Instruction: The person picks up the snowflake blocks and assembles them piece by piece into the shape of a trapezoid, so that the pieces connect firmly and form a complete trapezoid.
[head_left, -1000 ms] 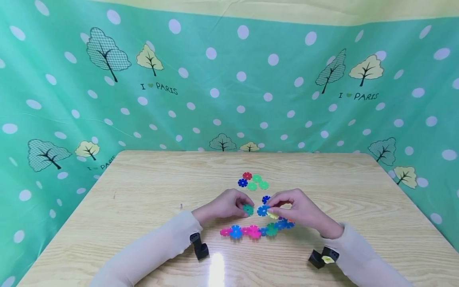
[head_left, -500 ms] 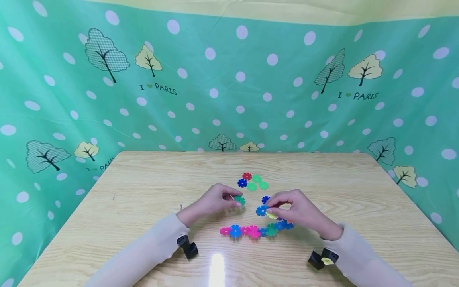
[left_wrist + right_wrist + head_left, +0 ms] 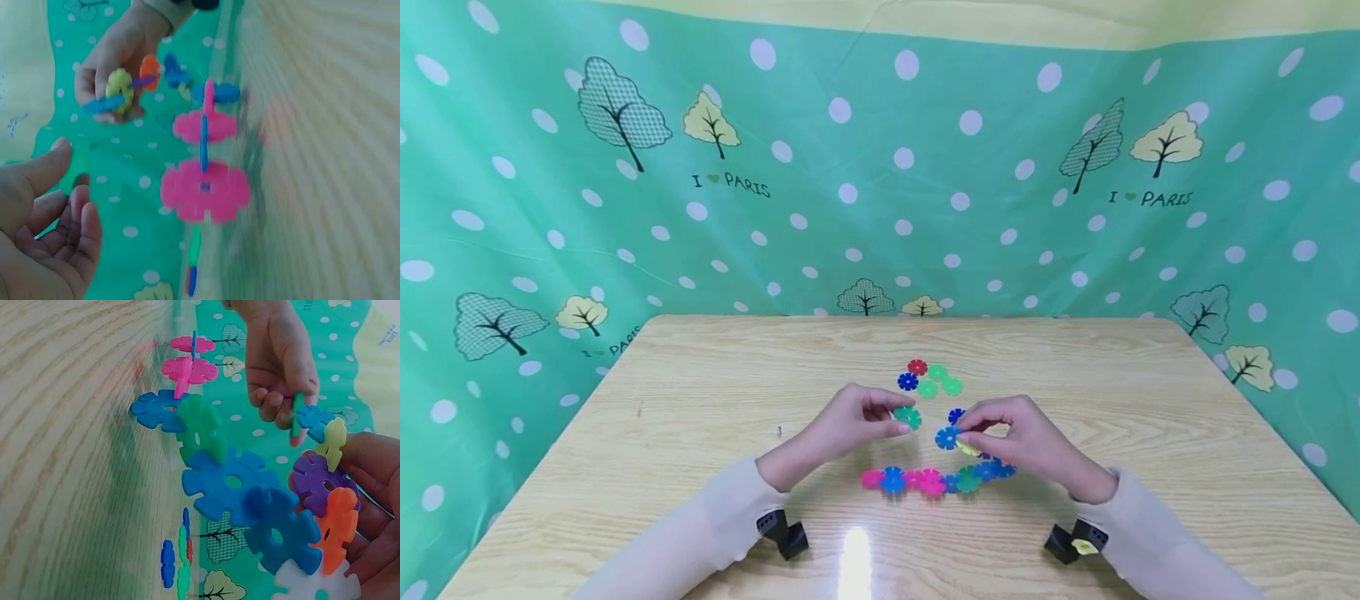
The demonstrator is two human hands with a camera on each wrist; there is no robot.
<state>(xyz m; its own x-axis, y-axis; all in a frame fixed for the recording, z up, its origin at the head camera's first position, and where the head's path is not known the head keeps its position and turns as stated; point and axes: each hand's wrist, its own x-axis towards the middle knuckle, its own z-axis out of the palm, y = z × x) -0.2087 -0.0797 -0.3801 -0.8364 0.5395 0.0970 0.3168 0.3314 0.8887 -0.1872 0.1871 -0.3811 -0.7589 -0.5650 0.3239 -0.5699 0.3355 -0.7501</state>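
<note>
My left hand (image 3: 850, 425) pinches a green snowflake-shaped interlocking disc (image 3: 907, 417) between thumb and fingers, above the table. To its right, my right hand (image 3: 1018, 437) grips a chain of joined discs near its raised end. That end is a blue disc (image 3: 947, 437) with a yellow disc (image 3: 335, 442) behind it. Purple (image 3: 319, 481), orange (image 3: 340, 519) and white (image 3: 315, 581) discs follow, then blue and green ones. The chain runs down and left to a pink disc (image 3: 871, 479) at its far end. A gap separates the green disc from the blue one.
Loose discs lie farther back on the wooden table (image 3: 700, 367): a red disc (image 3: 917, 367), a dark blue disc (image 3: 907, 381) and several light green ones (image 3: 927, 388). Another dark blue disc (image 3: 956, 415) lies near my right fingers. A patterned green curtain (image 3: 805, 250) stands behind.
My left hand has moved left and slightly up with the green disc, away from the chain's blue end, then a little back right. My right hand has stayed nearly still.
</note>
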